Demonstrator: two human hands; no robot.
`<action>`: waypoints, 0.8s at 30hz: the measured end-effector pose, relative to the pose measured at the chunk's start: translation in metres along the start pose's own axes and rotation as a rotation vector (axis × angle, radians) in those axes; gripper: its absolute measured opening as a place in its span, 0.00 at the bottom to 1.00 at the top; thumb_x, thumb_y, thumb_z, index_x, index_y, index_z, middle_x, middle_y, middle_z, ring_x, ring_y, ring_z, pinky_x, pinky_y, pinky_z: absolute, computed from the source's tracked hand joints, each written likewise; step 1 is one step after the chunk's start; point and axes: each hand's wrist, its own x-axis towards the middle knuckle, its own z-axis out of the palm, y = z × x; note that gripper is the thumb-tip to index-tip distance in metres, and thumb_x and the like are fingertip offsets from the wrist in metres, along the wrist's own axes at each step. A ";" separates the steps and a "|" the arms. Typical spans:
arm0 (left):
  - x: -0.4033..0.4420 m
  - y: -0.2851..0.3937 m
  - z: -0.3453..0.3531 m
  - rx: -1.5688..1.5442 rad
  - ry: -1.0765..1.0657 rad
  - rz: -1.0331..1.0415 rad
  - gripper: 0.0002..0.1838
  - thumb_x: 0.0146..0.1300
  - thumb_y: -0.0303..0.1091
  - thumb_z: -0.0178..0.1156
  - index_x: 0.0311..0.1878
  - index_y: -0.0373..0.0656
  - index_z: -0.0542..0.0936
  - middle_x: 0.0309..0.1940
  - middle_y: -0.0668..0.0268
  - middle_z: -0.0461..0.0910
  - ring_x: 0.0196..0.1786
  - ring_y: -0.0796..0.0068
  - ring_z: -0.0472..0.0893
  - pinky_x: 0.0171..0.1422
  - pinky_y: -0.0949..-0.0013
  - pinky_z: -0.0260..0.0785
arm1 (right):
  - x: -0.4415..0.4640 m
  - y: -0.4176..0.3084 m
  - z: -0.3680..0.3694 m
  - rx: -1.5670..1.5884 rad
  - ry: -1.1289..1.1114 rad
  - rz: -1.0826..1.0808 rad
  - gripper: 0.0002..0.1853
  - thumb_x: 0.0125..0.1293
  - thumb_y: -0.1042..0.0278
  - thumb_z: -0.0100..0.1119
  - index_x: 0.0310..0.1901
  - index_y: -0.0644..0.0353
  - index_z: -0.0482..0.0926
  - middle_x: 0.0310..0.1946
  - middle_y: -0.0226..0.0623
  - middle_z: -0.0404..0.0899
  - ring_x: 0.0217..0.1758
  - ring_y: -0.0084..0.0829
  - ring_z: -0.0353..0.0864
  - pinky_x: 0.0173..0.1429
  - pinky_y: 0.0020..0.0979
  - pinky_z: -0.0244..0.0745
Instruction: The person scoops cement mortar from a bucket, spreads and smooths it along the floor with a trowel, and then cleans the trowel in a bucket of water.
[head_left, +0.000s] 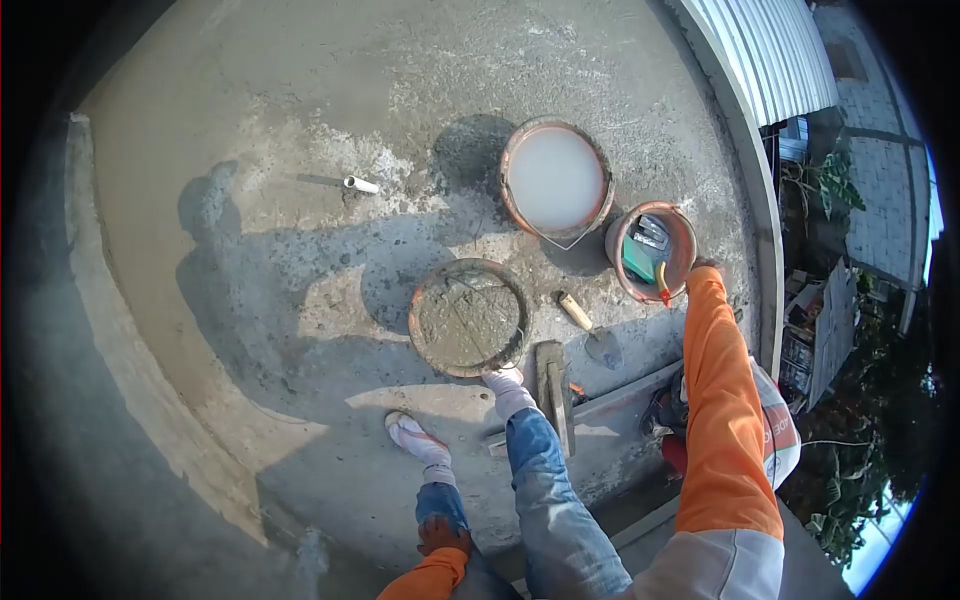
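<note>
My left hand (pixel 443 537) rests on my jeans near the knee, fingers lying over the cloth and holding nothing. On the other side, my right arm stretches forward in an orange sleeve. At its end my right hand (pixel 706 264) grips the rim of a small bucket (pixel 622 226), its fingers partly hidden. Inside that bucket lie a green block-like tool (pixel 637 259), a tool with a yellow and red handle (pixel 661 283) and some grey pieces. Left of it stands a bucket of cloudy water (pixel 556 180). A bucket of wet mortar (pixel 468 318) is in front of my foot.
A wooden-handled trowel (pixel 590 328) and a long float-like wooden tool (pixel 554 395) lie on the concrete floor. A white pipe stub (pixel 361 185) sticks up farther off. Low concrete edges run along left and right. A printed sack (pixel 780 425) sits beside my right arm.
</note>
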 end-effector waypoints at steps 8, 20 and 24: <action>-0.011 0.036 0.020 -0.068 -0.068 -0.075 0.29 0.51 0.50 0.52 0.56 0.48 0.67 0.63 0.63 0.54 0.67 0.58 0.50 0.59 0.46 0.56 | -0.051 -0.114 -0.008 1.209 0.879 -0.036 0.18 0.55 0.59 0.56 0.44 0.59 0.73 0.32 0.47 0.76 0.32 0.47 0.76 0.41 0.36 0.72; -0.036 0.040 0.028 -0.314 -0.079 -0.095 0.29 0.51 0.49 0.50 0.57 0.47 0.67 0.64 0.61 0.53 0.68 0.56 0.47 0.62 0.44 0.51 | -0.069 -0.258 -0.053 2.870 -0.498 0.363 0.13 0.63 0.64 0.42 0.39 0.66 0.70 0.32 0.38 0.74 0.37 0.36 0.74 0.48 0.45 0.71; -0.037 0.042 0.028 -0.375 -0.104 -0.126 0.29 0.53 0.49 0.49 0.58 0.48 0.66 0.66 0.62 0.52 0.69 0.56 0.46 0.63 0.44 0.49 | -0.057 -0.235 -0.119 2.994 -0.264 0.147 0.12 0.61 0.70 0.36 0.38 0.70 0.68 0.31 0.40 0.69 0.38 0.37 0.71 0.52 0.48 0.69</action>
